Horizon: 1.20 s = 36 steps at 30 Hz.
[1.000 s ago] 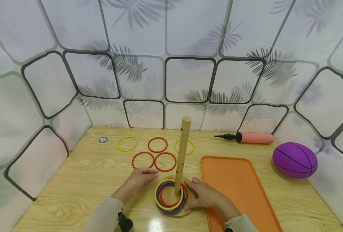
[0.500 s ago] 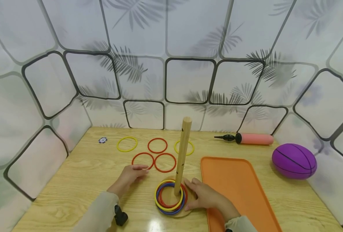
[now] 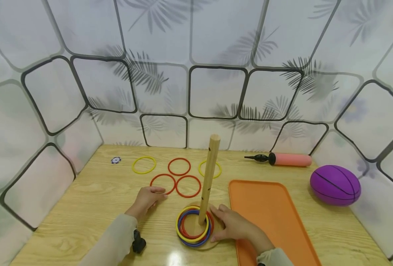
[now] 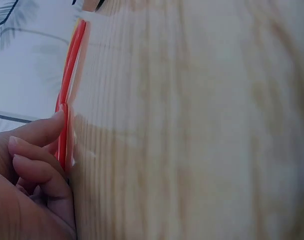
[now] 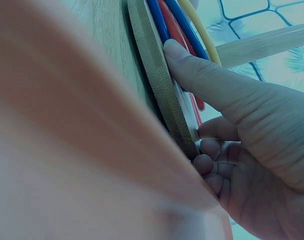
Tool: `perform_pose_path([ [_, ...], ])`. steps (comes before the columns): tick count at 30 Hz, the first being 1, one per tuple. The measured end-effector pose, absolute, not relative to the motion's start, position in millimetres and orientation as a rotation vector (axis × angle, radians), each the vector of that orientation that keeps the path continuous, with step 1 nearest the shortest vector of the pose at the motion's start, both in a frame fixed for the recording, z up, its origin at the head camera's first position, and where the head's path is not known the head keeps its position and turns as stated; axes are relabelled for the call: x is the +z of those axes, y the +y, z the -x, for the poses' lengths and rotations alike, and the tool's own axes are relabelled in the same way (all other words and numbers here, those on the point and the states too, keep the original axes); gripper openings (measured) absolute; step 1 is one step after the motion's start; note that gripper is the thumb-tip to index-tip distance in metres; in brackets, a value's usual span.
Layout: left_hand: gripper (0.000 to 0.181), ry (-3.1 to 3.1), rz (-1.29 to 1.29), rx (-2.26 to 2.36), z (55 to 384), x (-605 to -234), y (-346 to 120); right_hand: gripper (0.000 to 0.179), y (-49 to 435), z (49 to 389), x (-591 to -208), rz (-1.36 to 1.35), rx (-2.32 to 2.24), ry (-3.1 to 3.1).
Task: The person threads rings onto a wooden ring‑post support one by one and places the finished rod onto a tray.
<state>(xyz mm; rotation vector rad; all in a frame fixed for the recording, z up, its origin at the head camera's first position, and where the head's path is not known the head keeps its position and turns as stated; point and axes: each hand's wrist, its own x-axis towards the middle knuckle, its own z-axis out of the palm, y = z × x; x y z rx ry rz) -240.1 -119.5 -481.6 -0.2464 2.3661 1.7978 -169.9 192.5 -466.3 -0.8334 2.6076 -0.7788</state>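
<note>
My left hand (image 3: 145, 201) is at the near edge of a red ring (image 3: 170, 191), which lies on the table. Its index finger and thumb pinch the ring's rim, while the other fingers (image 4: 39, 172) curl in beneath, seen in the left wrist view. A ring toss stand with an upright wooden peg (image 3: 209, 177) stands at centre. Yellow, blue and red rings (image 3: 179, 234) lie stacked around the peg. My right hand (image 3: 236, 225) grips the right edge of the round wooden base (image 5: 159, 75), thumb on top and fingers curled at the rim.
Two more red rings (image 3: 188, 197) (image 3: 179, 175) and two yellow rings (image 3: 144, 173) (image 3: 220, 168) lie behind the stand. An orange tray (image 3: 259, 207) sits right of it. Farther right are a pink hand pump (image 3: 291, 159) and a purple ball (image 3: 335, 185). A poker chip (image 3: 115, 160) lies at back left.
My left hand has moved left from beside the stand to the near left red ring, its fingers now at the rim. The right hand stays on the base.
</note>
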Motion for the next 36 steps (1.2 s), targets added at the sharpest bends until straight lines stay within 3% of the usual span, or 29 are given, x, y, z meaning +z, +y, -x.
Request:
perform_pose_path([
  [16, 0.008, 2.515, 0.245, 1.695, 239.7, -480.6, -118.7, 0.098, 191.4, 169.0, -465.4, 0.84, -0.774, 2.618],
  [36, 0.013, 2.799, 0.018, 1.551, 231.0, -476.7, -138.3, 0.099, 190.1, 168.3, -463.0, 0.835, -0.779, 2.609],
])
